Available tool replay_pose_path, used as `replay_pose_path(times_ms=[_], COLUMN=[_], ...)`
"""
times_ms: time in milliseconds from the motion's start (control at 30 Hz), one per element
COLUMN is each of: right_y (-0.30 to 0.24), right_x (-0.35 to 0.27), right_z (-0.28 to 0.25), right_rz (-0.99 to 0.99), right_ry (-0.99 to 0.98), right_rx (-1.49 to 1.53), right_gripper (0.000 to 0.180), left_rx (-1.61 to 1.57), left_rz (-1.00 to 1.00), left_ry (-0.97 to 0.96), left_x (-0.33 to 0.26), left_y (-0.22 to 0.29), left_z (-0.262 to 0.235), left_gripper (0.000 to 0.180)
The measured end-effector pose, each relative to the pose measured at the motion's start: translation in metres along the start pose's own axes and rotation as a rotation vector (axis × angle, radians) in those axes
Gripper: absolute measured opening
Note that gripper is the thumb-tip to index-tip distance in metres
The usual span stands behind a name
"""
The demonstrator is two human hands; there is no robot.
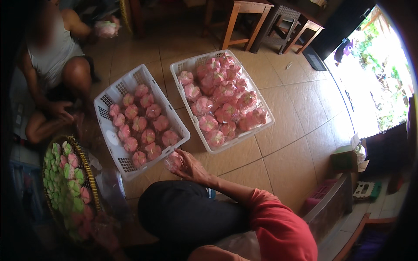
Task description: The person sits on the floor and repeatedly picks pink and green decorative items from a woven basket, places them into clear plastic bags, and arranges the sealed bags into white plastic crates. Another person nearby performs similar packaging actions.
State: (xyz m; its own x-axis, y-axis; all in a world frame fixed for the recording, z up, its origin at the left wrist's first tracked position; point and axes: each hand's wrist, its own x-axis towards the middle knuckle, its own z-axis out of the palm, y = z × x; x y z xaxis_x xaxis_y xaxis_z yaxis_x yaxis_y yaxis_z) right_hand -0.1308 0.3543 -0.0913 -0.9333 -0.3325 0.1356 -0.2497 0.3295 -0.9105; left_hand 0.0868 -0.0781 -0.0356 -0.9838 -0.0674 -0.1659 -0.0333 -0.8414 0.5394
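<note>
My right hand (193, 168) is closed on a pink steamed cupcake (174, 161) in clear plastic, by the near corner of a white crate (154, 167). Wrapped pink cupcakes (148, 136) sit spaced out in that crate. My left hand (106, 235) is low at the left, beside a round woven basket (92, 185). It is dim and blurred, with some clear plastic about it, so I cannot make out its fingers. Unwrapped green and pink cupcakes (65, 174) fill the basket.
A second white crate (213, 150) holds heaped wrapped pink cupcakes. A person (54, 65) sits at the far left, a wrapped cupcake (106, 28) in one hand. Clear plastic bags (109, 185) lie beside the basket. Wooden stools (248, 8) stand at the back; a bright doorway opens at right.
</note>
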Motion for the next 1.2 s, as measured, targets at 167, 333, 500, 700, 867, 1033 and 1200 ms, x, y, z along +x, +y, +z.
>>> replay_pose_path(times_ms=[167,333,500,700,867,1033,1200], right_y=[0.001,0.003,0.004,0.011,0.028,0.051,0.074], right_x=[-0.004,-0.001,-0.002,0.006,0.005,-0.014,-0.014], right_z=[0.000,-0.001,-0.005,-0.032,-0.061,-0.087,-0.124], right_rz=[0.053,-0.012,-0.057,-0.160,-0.160,0.003,0.073], right_ry=[-0.066,-0.069,-0.019,0.179,0.338,0.450,0.798], right_rx=[0.030,-0.039,-0.051,-0.081,-0.191,-0.123,0.118], right_gripper=[0.072,0.071,0.071,0.080,0.084,0.084,0.076], left_rx=[0.054,0.738,0.536,0.812,1.155,1.298,0.282], left_rz=[0.023,0.172,0.237,0.178,0.341,0.244,0.050], left_ry=[-0.114,0.334,0.468,0.362,0.457,0.289,0.284], left_x=[0.002,0.002,0.014,0.027,0.027,0.022,0.017], left_y=[0.005,0.004,-0.007,-0.021,-0.028,-0.018,-0.005], left_z=[-0.039,-0.073,-0.070,-0.040,-0.021,-0.039,-0.063], left_gripper=[0.049,0.051,0.056,0.051,0.048,0.046,0.043])
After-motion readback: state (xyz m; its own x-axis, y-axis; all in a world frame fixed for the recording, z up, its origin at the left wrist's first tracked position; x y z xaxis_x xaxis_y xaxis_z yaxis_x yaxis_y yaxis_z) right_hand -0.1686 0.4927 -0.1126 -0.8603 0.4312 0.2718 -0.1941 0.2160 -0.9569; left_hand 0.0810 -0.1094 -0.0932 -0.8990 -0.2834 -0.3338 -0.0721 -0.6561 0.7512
